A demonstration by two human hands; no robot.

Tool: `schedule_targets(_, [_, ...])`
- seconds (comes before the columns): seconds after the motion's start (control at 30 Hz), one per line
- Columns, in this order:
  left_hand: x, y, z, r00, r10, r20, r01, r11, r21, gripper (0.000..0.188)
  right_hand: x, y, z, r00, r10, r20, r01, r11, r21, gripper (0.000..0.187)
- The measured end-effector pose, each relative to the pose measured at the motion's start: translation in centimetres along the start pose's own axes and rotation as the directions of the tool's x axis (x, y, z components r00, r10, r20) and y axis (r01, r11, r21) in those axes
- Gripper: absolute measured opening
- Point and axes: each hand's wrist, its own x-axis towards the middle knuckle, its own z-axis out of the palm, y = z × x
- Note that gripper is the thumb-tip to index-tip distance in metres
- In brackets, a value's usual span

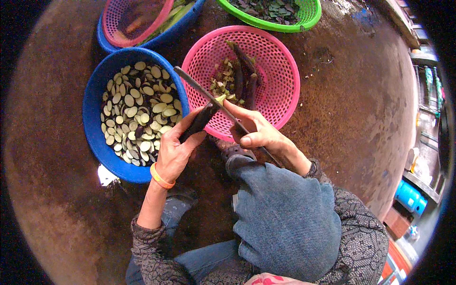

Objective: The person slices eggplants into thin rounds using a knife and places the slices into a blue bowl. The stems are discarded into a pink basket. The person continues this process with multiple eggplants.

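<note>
My left hand (175, 151), with an orange band at its wrist, is closed around a dark purple eggplant (198, 122). The eggplant's pale green stem end points away from me. In my right hand (265, 134) is a long dark-bladed knife (203, 91), its blade lying across the stem end; the fingers partly hide its handle. Beyond my hands stands a pink perforated basket (284, 90) holding a few whole eggplants (239, 78) and pale trimmed bits (223, 85). To the left, a blue basin (94, 135) is filled with eggplant slices (137, 111).
At the far left, a pink basket (110, 29) sits in another blue basin (105, 43) with long green vegetables (173, 19). A green basket (311, 16) of dark leaves stands at the far side. Denim cloth (285, 218) covers my knee. Shelving and a blue cylinder (410, 197) line the right.
</note>
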Motion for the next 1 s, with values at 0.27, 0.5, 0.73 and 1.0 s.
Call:
schedule_targets(0.27, [-0.5,0.8,1.3,0.986,-0.166,0.028,0.168,0.975,-0.142,0.050,-0.3,-3.2,-1.8,0.997,-0.051,-0.056,0.058,0.988,0.145,0.097])
schedule_targets(0.5, [2.5,-0.1,3.9,0.975,0.178,-0.131,-0.160,0.978,0.133,0.031,-1.0,-2.1,0.7,0.987,-0.116,-0.106,0.063,0.909,-0.413,0.129])
schedule_targets(0.73, [2.2,-0.6,4.1,0.971,0.231,-0.069,-0.221,0.967,0.127,0.034,-0.5,-1.4,1.5,0.968,-0.213,-0.130,0.119,0.853,-0.508,0.113])
schedule_targets(1.0, [-1.3,1.2,3.1,1.000,0.022,0.017,-0.022,0.999,0.041,0.047,-0.5,-2.1,0.2,0.955,-0.173,-0.241,0.026,0.858,-0.513,0.092])
